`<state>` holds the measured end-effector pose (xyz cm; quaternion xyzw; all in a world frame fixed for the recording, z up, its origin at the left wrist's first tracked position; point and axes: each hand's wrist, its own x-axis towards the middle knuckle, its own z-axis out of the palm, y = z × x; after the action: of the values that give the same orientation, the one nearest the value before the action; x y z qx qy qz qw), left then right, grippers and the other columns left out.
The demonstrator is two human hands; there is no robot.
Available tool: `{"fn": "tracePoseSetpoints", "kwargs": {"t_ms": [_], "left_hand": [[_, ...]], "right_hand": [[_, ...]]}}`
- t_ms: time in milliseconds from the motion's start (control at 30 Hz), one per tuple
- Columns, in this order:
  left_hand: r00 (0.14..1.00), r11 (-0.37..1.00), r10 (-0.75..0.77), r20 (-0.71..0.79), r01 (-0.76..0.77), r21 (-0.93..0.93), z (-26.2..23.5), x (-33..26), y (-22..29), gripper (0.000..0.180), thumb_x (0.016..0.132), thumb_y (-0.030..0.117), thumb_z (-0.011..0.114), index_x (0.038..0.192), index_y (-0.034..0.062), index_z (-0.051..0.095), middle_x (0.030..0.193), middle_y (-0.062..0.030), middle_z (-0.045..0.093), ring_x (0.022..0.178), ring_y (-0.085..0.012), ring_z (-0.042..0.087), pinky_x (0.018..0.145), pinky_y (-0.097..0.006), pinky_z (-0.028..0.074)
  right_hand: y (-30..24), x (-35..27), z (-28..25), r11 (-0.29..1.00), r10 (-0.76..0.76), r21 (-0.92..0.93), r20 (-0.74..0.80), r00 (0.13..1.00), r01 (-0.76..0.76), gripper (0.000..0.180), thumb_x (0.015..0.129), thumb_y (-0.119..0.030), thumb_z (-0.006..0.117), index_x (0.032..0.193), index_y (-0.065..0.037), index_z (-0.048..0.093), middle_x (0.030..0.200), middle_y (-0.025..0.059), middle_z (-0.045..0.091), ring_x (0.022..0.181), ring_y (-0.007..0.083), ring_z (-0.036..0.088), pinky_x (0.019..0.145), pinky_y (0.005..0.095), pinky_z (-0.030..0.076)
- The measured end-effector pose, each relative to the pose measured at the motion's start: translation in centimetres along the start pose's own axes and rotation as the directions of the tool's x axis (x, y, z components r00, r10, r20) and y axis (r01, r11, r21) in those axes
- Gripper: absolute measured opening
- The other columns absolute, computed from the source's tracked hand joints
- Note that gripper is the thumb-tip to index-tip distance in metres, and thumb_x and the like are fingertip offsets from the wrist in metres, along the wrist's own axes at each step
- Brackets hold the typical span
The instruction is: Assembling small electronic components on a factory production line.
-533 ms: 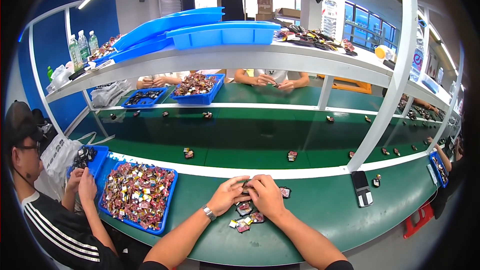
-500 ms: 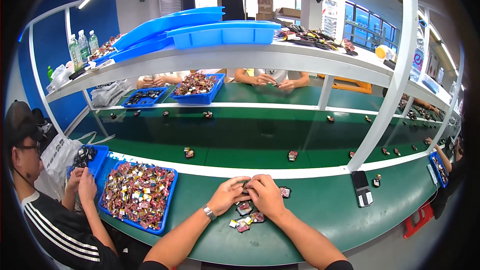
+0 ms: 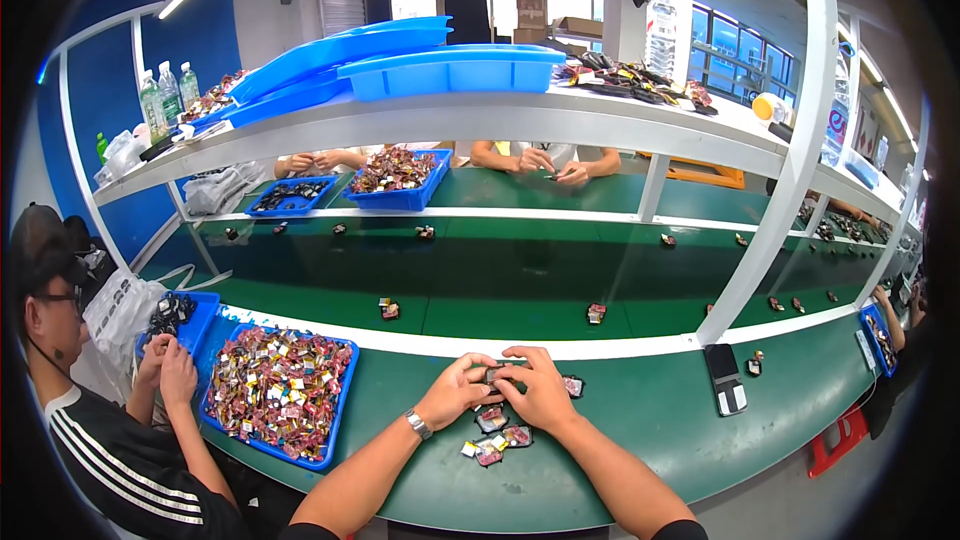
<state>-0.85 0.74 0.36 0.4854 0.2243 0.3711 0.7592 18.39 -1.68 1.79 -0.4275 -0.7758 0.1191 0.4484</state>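
At the near edge of the green bench, my left hand (image 3: 455,393) and my right hand (image 3: 533,387) meet over a small dark rectangular part (image 3: 493,376). Fingers of both hands are closed on its sides; they cover most of it. Just below my hands lie several small red circuit boards in dark frames (image 3: 490,419), some with yellow and white pieces. Another such board (image 3: 572,386) sits right beside my right hand. A metal-banded watch (image 3: 418,425) is on my left wrist.
Left of me stands a blue tray (image 3: 349,380) heaped with small boards; a co-worker (image 3: 110,450) works beyond it. Ahead, a green conveyor (image 3: 480,280) carries scattered boards. A black phone-like device (image 3: 725,378) lies to the right. A white shelf post (image 3: 775,160) rises there.
My right index finger has lifted and stretched out, uncovering more of the dark part. Boards on the conveyor have shifted slightly to the right.
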Motion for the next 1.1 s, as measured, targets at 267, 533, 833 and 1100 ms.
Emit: {"fn": "tracePoseSetpoints", "kwargs": {"t_ms": [267, 533, 833, 1100], "left_hand": [[0.999, 0.999, -0.032, -0.006, 0.032, -0.025, -0.3, 0.0, -0.3, 0.028, 0.097, 0.003, 0.050, 0.123, 0.0069, 0.042, 0.126, -0.0130, 0.056, 0.115, -0.0214, 0.058, 0.099, -0.040, 0.051], [0.999, 0.999, -0.017, -0.041, 0.015, -0.047, 0.3, 0.0, -0.3, 0.023, 0.098, 0.009, 0.052, 0.120, 0.0074, 0.044, 0.124, -0.0116, 0.056, 0.113, -0.0224, 0.059, 0.097, -0.041, 0.052], [1.000, 0.992, 0.004, -0.015, -0.006, -0.126, -0.3, 0.0, -0.7, 0.023, 0.098, 0.007, 0.049, 0.120, 0.0078, 0.044, 0.127, -0.0121, 0.055, 0.115, -0.0231, 0.058, 0.097, -0.041, 0.051], [1.000, 0.994, 0.004, -0.029, -0.008, -0.107, -0.5, 0.1, -1.0, 0.021, 0.098, 0.008, 0.050, 0.119, 0.0071, 0.045, 0.130, -0.0146, 0.053, 0.116, -0.0243, 0.057, 0.098, -0.042, 0.051]], "right_hand": [[-0.3, 0.4, -1.1, 0.996, -0.085, 0.041, 0.073, 0.994, 0.083, 0.008, 0.078, -0.010, 0.070, 0.086, -0.008, 0.069, 0.121, 0.0088, 0.058, 0.115, 0.0303, 0.052, 0.092, 0.0387, 0.047], [-0.4, 0.0, -0.7, 0.996, -0.083, 0.031, 0.077, 0.994, 0.081, 0.011, 0.078, -0.011, 0.071, 0.088, -0.006, 0.068, 0.120, 0.0082, 0.058, 0.115, 0.0298, 0.052, 0.096, 0.0389, 0.046], [-0.5, -0.3, -0.1, 0.997, -0.020, 0.072, 0.048, 0.999, 0.016, 0.012, 0.079, -0.009, 0.071, 0.090, -0.006, 0.070, 0.118, 0.0067, 0.060, 0.112, 0.0270, 0.053, 0.091, 0.0366, 0.049], [-0.3, -0.6, 0.6, 0.990, 0.051, 0.128, 0.026, 0.998, -0.054, 0.013, 0.078, -0.011, 0.072, 0.091, -0.008, 0.072, 0.117, 0.0061, 0.062, 0.112, 0.0264, 0.054, 0.093, 0.0379, 0.048]]}}
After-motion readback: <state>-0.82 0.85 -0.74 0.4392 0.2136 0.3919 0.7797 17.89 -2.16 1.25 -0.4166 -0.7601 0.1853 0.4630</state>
